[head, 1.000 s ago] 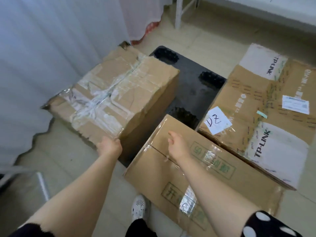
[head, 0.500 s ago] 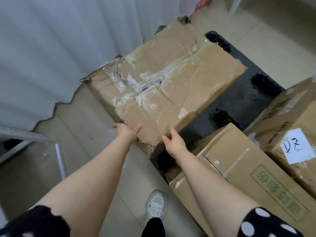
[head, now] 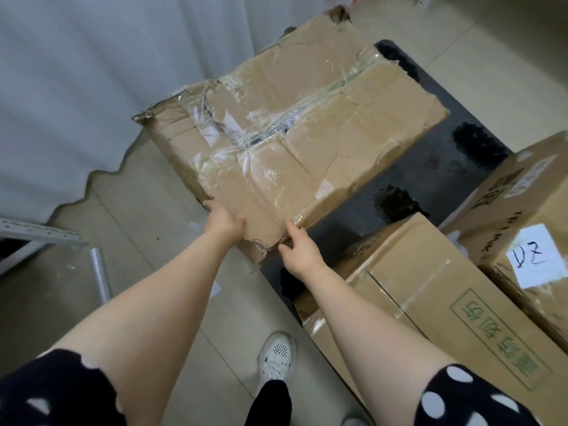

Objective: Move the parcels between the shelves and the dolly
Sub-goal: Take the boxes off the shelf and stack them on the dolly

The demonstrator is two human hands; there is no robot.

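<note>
Since earlier, left hand [head: 226, 222] and right hand [head: 296, 252] have closed onto the battered box [head: 307, 133], fingers [head: 238, 220] clamped at its near corner. Widen grip before lifting from dolly [head: 455, 179]; cardboard looks torn

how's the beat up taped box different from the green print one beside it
The taped box is torn and creased, with clear tape across its top; the green-print box has smooth, intact faces. The taped box shows no printing; the green-print box bears green characters. The left hand and right hand grip the taped box's near corner; no hand holds the green-print box. Both are brown cardboard.
</note>
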